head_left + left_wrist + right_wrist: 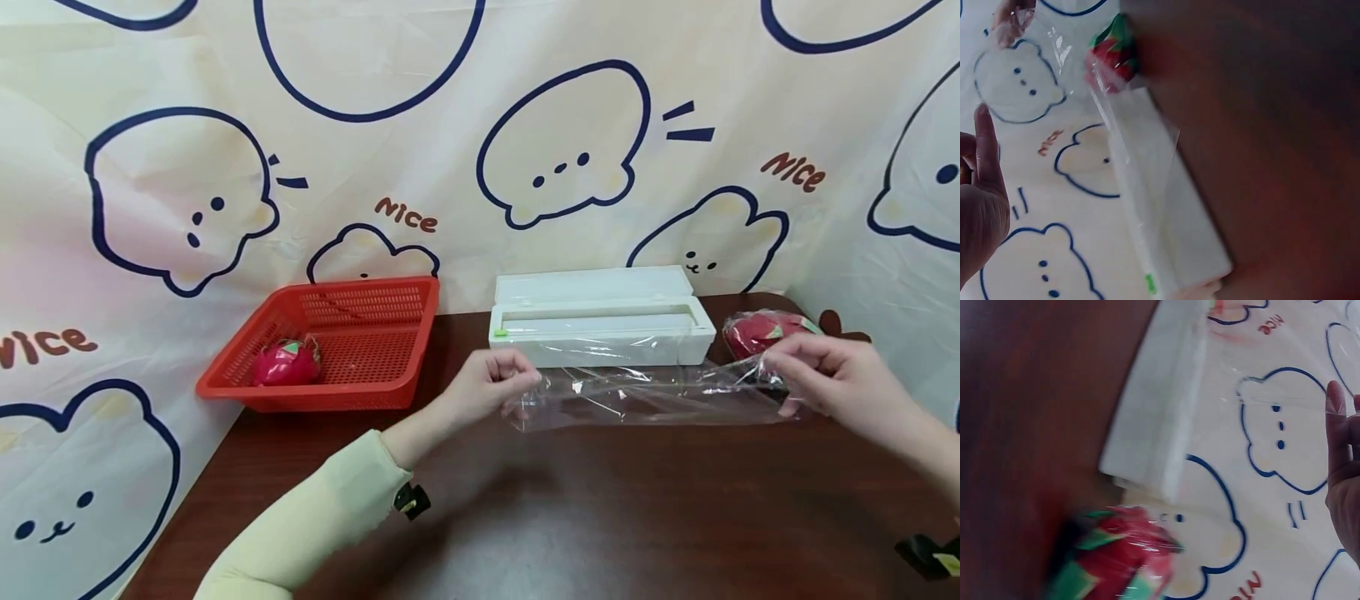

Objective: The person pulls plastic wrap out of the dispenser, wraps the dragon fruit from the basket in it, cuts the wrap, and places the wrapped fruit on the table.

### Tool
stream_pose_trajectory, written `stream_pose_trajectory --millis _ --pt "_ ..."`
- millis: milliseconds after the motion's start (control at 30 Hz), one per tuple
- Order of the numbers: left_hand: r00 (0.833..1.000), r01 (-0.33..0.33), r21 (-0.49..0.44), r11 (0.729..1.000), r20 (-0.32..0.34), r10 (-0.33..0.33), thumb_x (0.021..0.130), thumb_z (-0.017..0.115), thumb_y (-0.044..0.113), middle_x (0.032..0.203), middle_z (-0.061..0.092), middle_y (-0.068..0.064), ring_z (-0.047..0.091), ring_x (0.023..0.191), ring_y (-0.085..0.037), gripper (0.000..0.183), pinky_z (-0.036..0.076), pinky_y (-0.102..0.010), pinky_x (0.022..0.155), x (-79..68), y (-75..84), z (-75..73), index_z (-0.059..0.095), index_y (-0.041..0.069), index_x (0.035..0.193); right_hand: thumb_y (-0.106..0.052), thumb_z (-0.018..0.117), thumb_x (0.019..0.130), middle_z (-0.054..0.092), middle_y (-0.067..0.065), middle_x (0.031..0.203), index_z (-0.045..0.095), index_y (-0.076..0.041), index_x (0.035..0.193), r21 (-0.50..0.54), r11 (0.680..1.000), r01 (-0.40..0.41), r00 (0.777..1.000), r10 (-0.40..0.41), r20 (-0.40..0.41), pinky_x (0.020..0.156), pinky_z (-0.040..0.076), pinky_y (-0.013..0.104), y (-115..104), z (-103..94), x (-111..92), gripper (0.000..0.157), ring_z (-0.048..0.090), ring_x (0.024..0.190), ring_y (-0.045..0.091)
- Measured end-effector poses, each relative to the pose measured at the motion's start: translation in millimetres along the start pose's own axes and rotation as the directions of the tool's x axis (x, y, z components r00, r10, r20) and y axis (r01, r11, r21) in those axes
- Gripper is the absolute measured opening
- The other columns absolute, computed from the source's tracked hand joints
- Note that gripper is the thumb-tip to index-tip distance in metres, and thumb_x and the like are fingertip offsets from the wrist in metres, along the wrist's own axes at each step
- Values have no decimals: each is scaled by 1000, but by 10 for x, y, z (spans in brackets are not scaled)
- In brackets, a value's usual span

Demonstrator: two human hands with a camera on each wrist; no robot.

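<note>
A sheet of clear cling film is stretched between my two hands, in front of the white cling film box. With thumb and fingers my left hand pinches its left end. The right end is pinched in my right hand. The box stands with its lid tipped back, a roll showing inside and a green slider at its left. Beside the box, behind my right hand, lies a film-covered dragon fruit; the right wrist view shows this red and green fruit close up.
A red plastic basket at the back left holds another dragon fruit. The dark brown table reaches toward me. Behind it hangs a cartoon-printed cloth, which also runs along both sides.
</note>
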State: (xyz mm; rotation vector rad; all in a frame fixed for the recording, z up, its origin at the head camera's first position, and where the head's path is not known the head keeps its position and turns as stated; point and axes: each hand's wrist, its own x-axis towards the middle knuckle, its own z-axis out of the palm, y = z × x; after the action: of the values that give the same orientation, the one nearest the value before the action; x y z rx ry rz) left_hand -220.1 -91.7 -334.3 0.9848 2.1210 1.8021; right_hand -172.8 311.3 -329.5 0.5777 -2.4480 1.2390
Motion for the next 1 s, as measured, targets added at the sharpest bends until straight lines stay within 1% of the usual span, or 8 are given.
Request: stream_pose_trajectory --millis 167,267,367,500,600,767,833,1000 --pt "996 38 -2 999 75 -38 92 61 -4 57 54 -5 50 46 -10 7 55 -47 54 -125 -205 138 62 -10 90 5 64 90 56 -3 57 69 -17 92 26 1000 12 998 -14 64 39 38 26 150 146 -157 23 53 44 13" --pt "992 60 0 998 114 -60 92 62 -4 61 56 -13 50 46 -12 6 54 -55 56 -204 -309 203 63 -9 89 5 63 91 56 -3 60 69 -14 94 66 998 1 988 -12 156 41 43 27 208 216 -231 21 58 47 15" --pt "984 92 -14 996 154 -89 91 63 -5 60 55 -13 47 46 -11 5 53 -57 58 -275 -404 256 63 -9 88 5 62 91 59 -4 64 69 -14 95 107 994 -8 967 -20 252 44 47 28 257 274 -287 20 58 49 15" --pt "969 152 -14 988 199 -147 91 63 -3 57 51 -1 45 45 -9 8 56 -49 57 -349 -482 315 63 -9 87 5 59 93 60 -3 64 69 -13 94 163 986 -16 934 -44 354 46 51 32 331 332 -356 21 57 50 14" --pt "953 190 5 982 237 -186 91 64 0 55 51 2 48 44 -11 9 56 -44 55 -395 -531 346 64 -8 87 4 59 94 58 -3 62 68 -16 94 175 984 -38 910 -38 412 43 50 33 398 356 -407 22 56 49 13" --pt "912 255 8 967 329 -243 91 65 -1 56 52 3 44 44 -8 9 54 -30 53 -470 -585 377 63 -9 87 1 61 93 54 -4 58 69 -20 91 164 985 -45 882 -38 470 41 46 28 481 416 -453 23 50 48 6" --pt "893 268 16 963 370 -254 91 64 -1 55 50 4 42 45 -5 9 46 -20 50 -502 -602 389 63 -9 87 0 62 93 48 -4 56 68 -22 89 151 988 -17 876 -58 478 42 42 24 509 447 -463 23 46 49 3" --pt "865 249 63 966 434 -251 91 65 1 54 48 6 40 46 -2 10 33 -17 45 -570 -668 419 65 -7 84 -2 65 92 47 -9 59 69 -25 89 127 990 62 860 -118 496 45 38 20 591 485 -494 24 45 56 0"
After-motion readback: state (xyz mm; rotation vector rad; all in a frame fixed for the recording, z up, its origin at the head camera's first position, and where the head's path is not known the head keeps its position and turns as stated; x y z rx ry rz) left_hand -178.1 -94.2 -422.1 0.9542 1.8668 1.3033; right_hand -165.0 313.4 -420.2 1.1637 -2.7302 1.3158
